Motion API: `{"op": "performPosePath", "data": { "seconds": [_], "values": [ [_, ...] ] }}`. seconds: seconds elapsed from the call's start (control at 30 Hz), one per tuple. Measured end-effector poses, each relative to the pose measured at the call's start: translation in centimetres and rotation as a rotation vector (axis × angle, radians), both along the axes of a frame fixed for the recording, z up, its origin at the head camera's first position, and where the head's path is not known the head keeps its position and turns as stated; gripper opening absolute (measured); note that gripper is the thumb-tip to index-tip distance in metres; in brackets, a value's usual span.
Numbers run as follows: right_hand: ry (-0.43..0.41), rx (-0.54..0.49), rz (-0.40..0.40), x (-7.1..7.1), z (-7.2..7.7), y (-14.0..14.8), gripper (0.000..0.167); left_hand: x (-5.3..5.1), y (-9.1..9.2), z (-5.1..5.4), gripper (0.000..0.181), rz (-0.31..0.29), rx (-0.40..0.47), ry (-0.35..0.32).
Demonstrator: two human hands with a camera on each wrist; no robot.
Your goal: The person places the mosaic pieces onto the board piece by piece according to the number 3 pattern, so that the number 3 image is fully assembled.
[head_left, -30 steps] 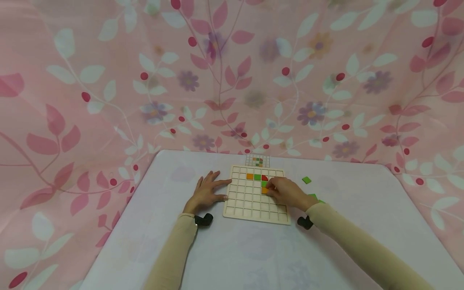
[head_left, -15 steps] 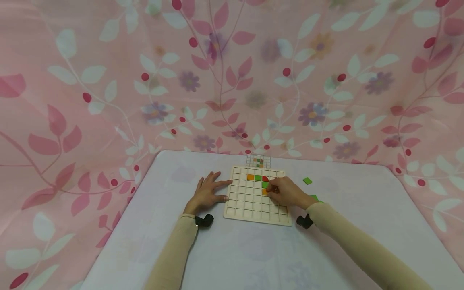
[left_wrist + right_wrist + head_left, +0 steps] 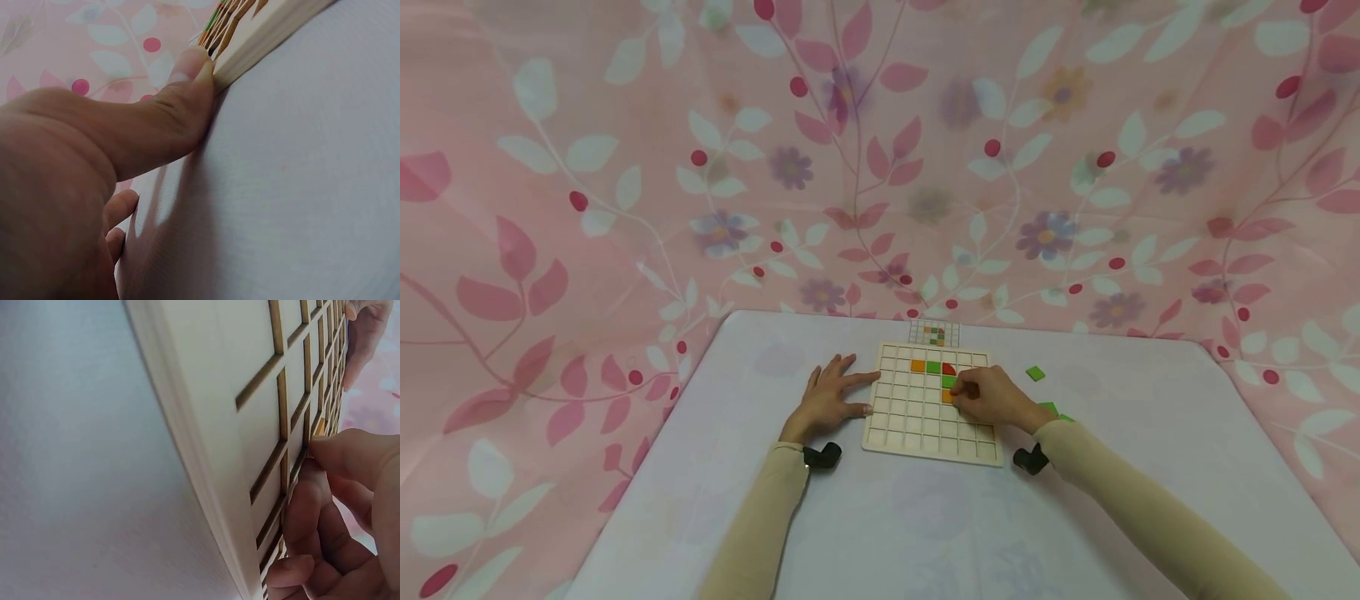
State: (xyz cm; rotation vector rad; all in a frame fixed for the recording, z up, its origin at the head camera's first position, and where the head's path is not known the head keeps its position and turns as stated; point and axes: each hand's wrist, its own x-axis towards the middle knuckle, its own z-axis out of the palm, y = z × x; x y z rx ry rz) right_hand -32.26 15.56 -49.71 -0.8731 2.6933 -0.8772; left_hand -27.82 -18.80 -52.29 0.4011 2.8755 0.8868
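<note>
A pale wooden grid board (image 3: 917, 429) lies on the table. Set in its cells are an orange tile (image 3: 918, 366), a green tile (image 3: 933, 367), a red rounded tile (image 3: 949, 368) and, below that, another green tile (image 3: 949, 381). Under these sits a second orange tile (image 3: 947, 397), partly covered by my right hand (image 3: 996, 397), whose curled fingers and thumb pinch at its right side. With fingers spread, my left hand (image 3: 827, 398) rests at the board's left edge; its thumb (image 3: 187, 94) touches the board's side in the left wrist view.
A small pattern card (image 3: 934, 333) with a coloured grid stands behind the board. To the right lie a loose green tile (image 3: 1035, 373) and more green tiles (image 3: 1048, 408), partly hidden by my right wrist. A floral curtain (image 3: 880, 167) hangs behind the table.
My right hand stays at the lower orange tile, with only slight shifts of the fingers. The left hand keeps its place at the board's edge.
</note>
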Motion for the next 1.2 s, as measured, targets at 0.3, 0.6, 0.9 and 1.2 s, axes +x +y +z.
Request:
{"op": "performPosePath", "data": {
  "seconds": [0.3,0.6,0.9,1.2],
  "values": [
    [-0.013,-0.015,-0.06,0.1,-0.1,0.5,0.016,0.0,0.1,0.0,0.068,-0.005,-0.004,0.001],
    [0.063,0.001,-0.069,-0.1,1.2,3.7,0.02,0.0,0.1,0.2,0.067,-0.023,-0.009,-0.004],
    [0.125,0.113,-0.09,0.7,2.8,8.9,0.016,-0.1,-0.2,0.4,0.067,-0.026,-0.005,0.012],
    [0.106,0.214,-0.096,1.8,3.2,12.6,0.024,0.1,-0.1,0.2,0.066,-0.028,-0.009,0.008]
  ]
}}
